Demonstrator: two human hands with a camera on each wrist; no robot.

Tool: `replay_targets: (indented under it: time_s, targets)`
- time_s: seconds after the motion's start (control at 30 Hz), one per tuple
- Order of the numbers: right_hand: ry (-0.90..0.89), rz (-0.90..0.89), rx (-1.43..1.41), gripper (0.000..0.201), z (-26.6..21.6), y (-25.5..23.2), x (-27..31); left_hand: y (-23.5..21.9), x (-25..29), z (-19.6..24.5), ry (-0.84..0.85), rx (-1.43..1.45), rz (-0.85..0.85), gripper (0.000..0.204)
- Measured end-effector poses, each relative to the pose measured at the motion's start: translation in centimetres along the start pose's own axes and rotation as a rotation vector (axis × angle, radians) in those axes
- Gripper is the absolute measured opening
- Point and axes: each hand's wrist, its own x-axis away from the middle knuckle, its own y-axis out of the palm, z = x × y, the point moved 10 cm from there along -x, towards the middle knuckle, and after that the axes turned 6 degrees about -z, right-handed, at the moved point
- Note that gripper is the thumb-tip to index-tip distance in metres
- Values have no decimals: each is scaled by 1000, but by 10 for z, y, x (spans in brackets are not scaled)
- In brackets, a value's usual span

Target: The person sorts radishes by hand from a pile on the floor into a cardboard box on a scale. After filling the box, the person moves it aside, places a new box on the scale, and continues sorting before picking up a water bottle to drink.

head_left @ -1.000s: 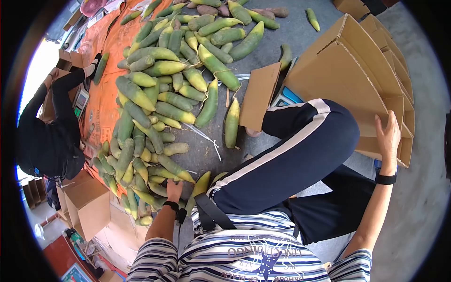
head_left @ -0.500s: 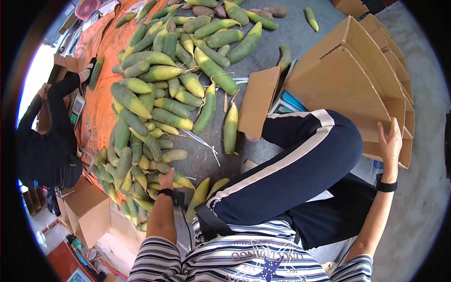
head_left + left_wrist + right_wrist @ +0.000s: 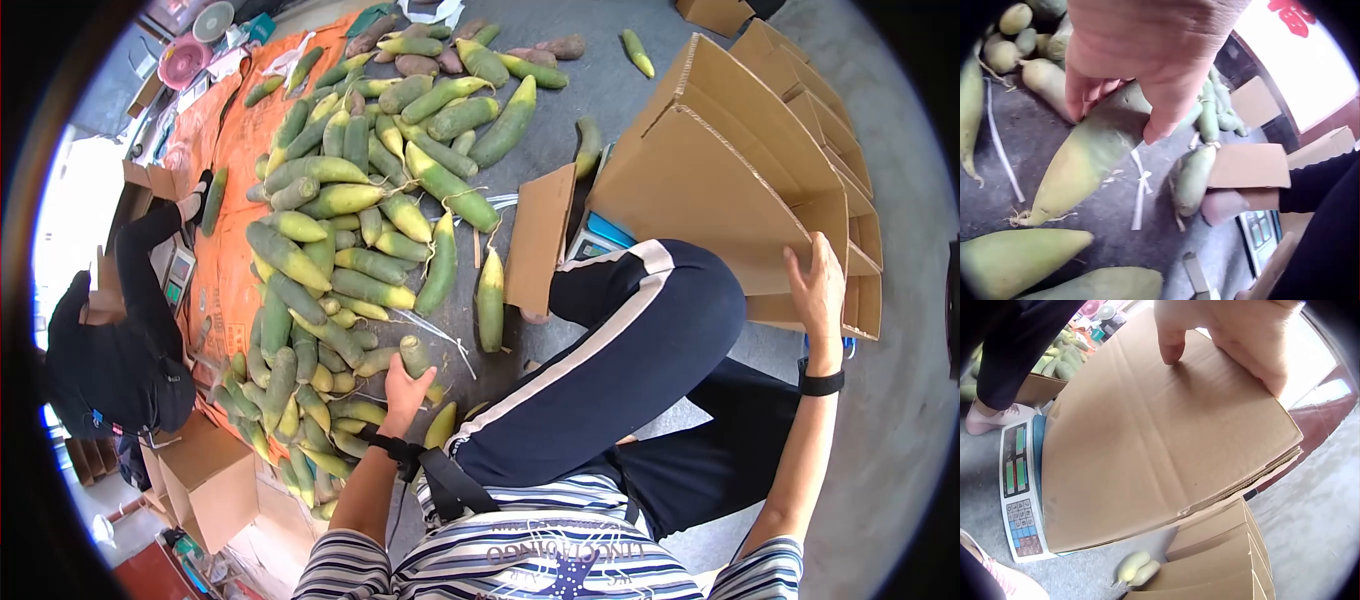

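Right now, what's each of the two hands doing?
Left hand: closed, gripping a green radish.
Right hand: closed, holding the cardboard box by its edge.

Radish pile spread partly on sheet, partly on floor. Large carton stood on scale, right of pile. More cartons lined up right of it. Tubers left at pile's far end.

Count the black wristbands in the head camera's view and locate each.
2. One wristband is by the left hand, which grips a radish; the second wristband is by the right hand, at the big cardboard box. More could be hidden.
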Motion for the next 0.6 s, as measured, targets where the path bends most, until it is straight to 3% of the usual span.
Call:
replay_targets:
  time_s: [0.13, 0.33, 0.4, 0.47, 0.53, 0.6]
  targets:
    - [-61, 76, 31, 34, -8, -9, 6, -25, -18, 103, 184, 589, -19, 46]
    - [-101, 93, 13, 30, -11, -14, 8, -107, -24, 262, 441, 594, 167, 53]
    - [-137, 176, 10, 29, -9, -18, 10, -137, -7, 339, 689, 546, 258, 49]
    - [-120, 109, 1, 30, -5, -14, 8, -153, 20, 416, 874, 621, 314, 46]
    - [-101, 97, 6, 31, -4, -13, 8, -156, 48, 482, 1096, 707, 333, 40]
    - [-76, 54, -41, 31, -3, -13, 9, -142, 71, 546, 1209, 632, 308, 41]
